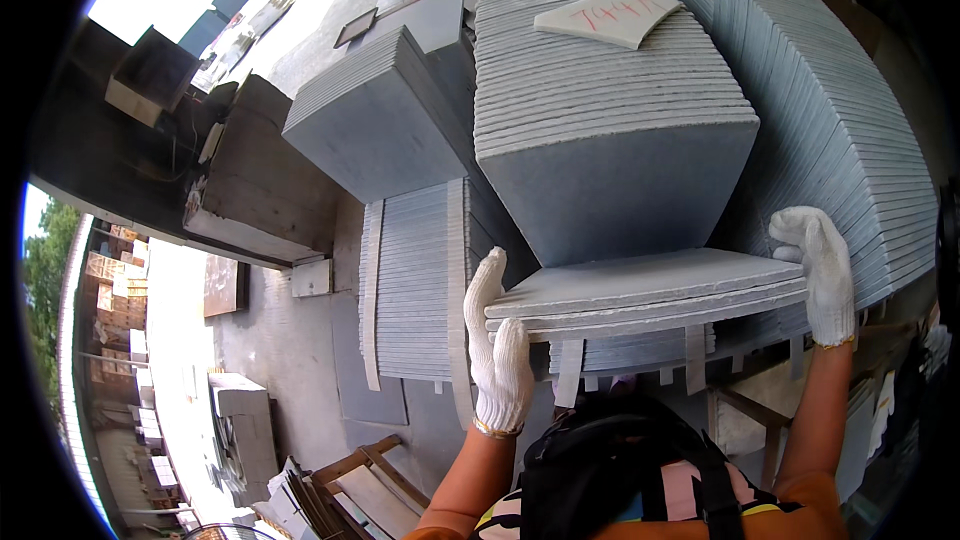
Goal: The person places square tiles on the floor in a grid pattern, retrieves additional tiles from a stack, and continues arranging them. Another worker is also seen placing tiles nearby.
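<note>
My left hand (503, 370), in a white knit glove, grips the left end of a few thin grey stone slabs (650, 288) lying flat on one another. Its fingers reach along the end and the edge facing me. At the opposite end my right hand (828, 280), gloved the same way, curls its fingers around the right corner. Right behind the held slabs stands a long row of upright grey slabs (615, 190), its front face toward me. Strapped slabs (640, 352) show partly beneath the held ones.
An irregular pale stone piece (612, 16) with red handwriting lies on the upright row. More slab rows stand at the right (820, 130) and left (385, 120), with a strapped bundle (415, 280) lower left. A wooden frame (375, 475) and dark box-like blocks (265, 175) stand farther left.
</note>
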A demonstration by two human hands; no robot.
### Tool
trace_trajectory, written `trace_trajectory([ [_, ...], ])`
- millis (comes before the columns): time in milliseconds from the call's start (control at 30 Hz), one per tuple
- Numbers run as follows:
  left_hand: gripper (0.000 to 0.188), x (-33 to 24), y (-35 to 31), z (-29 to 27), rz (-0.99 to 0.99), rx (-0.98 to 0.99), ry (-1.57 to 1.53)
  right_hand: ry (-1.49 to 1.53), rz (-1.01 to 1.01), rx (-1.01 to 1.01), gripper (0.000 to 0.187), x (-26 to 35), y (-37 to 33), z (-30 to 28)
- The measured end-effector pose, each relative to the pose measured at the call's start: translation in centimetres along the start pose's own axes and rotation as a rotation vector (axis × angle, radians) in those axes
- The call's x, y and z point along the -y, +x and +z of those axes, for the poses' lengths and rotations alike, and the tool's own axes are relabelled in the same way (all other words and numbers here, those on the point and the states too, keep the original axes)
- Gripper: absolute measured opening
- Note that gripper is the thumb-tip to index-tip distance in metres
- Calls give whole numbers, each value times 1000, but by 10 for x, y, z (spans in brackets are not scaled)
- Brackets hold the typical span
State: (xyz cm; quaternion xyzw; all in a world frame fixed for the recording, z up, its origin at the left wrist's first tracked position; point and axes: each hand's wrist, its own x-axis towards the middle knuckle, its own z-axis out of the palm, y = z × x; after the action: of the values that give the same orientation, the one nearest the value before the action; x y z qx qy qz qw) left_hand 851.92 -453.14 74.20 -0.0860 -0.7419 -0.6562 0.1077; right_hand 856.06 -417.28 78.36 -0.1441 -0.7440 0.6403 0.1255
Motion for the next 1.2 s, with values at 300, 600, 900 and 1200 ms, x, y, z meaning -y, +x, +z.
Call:
trace_trajectory([
  [300,76,-8,8,11,48,-27,35,-416,-42,-152,62,33,98,49],
  [600,59,-17,20,0,6,46,-138,-268,14,-227,45,39,107,60],
  [900,61,1,26,12,36,5,-151,-226,9,-194,42,36,101,52],
  [1200,74,-8,24,10,-17,5,-187,-219,56,-111,42,50,80,46],
])
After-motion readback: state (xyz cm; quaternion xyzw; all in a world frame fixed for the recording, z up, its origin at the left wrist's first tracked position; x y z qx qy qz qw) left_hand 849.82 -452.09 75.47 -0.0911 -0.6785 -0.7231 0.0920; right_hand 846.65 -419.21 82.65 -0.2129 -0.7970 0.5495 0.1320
